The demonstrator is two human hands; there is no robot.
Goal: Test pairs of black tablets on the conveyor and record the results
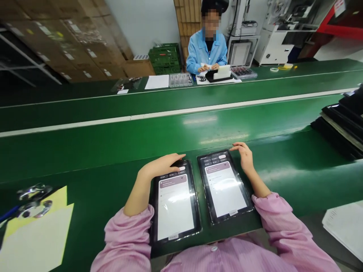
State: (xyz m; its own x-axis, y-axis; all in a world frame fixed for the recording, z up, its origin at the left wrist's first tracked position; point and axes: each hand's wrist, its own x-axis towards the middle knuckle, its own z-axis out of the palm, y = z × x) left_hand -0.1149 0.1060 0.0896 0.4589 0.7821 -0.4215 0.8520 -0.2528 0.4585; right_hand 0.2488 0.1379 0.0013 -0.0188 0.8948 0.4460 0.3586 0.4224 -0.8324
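Two tablets with lit screens lie side by side on the green bench before me. Across the top of the left tablet rests my left hand, its fingers stretched over the upper edge and the thumb near a light button on the screen. My right hand is at the upper right corner of the right tablet, fingers extended and apart, the fingertips by the edge. Neither hand grips anything. Both screens show a similar page with a mauve banner and rows of dark tiles above it. Glare hides part of the text.
Yellow and white papers with metal parts lie at the left. Dark flat items are stacked at the right, above white sheets. Beyond the green belt, a person in blue works beside a clear tray.
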